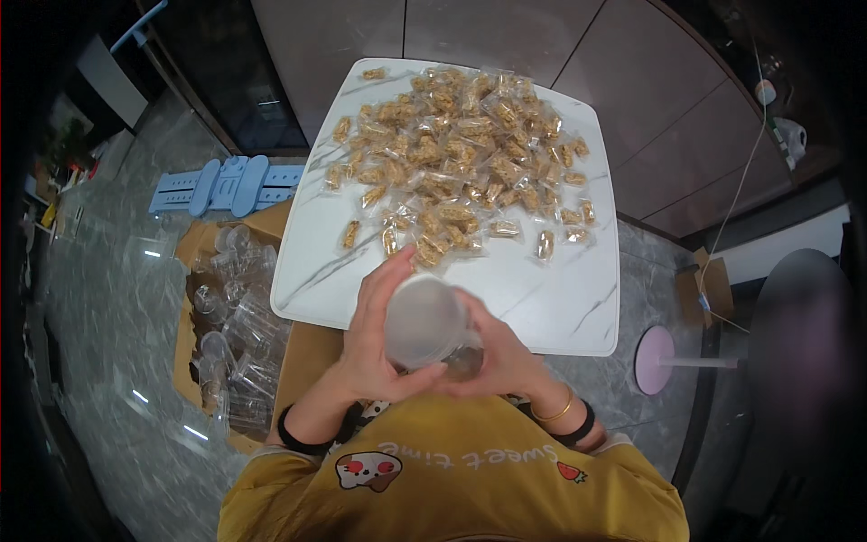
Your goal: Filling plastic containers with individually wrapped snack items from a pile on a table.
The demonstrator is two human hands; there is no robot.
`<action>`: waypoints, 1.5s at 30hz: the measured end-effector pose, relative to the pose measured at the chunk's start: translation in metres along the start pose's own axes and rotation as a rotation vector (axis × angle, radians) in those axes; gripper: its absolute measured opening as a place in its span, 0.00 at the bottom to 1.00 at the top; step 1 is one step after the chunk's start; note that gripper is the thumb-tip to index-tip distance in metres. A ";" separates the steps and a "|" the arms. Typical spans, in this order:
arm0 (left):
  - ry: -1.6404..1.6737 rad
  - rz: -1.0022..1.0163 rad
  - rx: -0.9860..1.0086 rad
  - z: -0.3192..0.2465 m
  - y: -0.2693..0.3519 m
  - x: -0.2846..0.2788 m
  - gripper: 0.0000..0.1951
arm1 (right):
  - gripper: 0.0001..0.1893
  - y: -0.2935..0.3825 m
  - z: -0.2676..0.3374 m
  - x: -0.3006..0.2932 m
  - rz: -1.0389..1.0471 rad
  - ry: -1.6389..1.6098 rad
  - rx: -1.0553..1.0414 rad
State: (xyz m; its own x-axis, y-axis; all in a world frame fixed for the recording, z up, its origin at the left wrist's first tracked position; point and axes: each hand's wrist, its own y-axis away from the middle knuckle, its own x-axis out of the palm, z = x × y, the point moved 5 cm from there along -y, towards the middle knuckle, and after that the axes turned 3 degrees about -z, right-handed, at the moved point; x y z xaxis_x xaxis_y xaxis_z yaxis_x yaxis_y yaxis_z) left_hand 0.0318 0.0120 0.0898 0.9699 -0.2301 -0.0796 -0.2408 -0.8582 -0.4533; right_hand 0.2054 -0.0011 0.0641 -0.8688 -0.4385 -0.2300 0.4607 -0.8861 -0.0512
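Observation:
A clear plastic jar (464,361) is held between my two hands at the near edge of the table. Its round, frosted end (421,322) faces up toward me; whether that is a lid or the base, I cannot tell. My left hand (374,339) wraps the far left side of the round end, thumb across the near side. Around the right side curl the fingers of my right hand (498,349). Just beyond the jar lies a wide heap of golden-brown snack pieces in clear wrappers (460,156). Several single wrapped pieces (544,245) lie apart from the heap.
The white marble-patterned table (318,271) has rounded corners. At its left on the floor stands an open cardboard box (298,379) full of clear plastic jars (250,325). A light-blue plastic stand (227,186) lies behind it. A pink round-ended object (654,360) is at right.

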 end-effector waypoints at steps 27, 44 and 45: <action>-1.386 -0.094 -0.148 0.110 0.027 -0.066 0.27 | 0.69 0.031 -0.058 -0.043 -0.453 0.037 -0.032; -0.721 0.030 0.110 0.084 0.015 0.067 0.59 | 0.31 -0.070 -0.073 -0.132 -0.392 1.119 -0.084; -0.765 0.070 0.044 0.091 0.014 0.069 0.58 | 0.30 -0.075 -0.077 -0.129 -0.354 1.121 -0.077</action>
State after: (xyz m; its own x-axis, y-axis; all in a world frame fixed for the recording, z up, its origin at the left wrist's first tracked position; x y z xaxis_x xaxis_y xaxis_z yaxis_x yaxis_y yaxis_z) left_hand 0.0986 0.0258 -0.0035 0.7111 0.1117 -0.6941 -0.3168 -0.8305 -0.4582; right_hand 0.2961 0.1337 0.0231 -0.3227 0.2414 -0.9152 0.2692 -0.9036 -0.3332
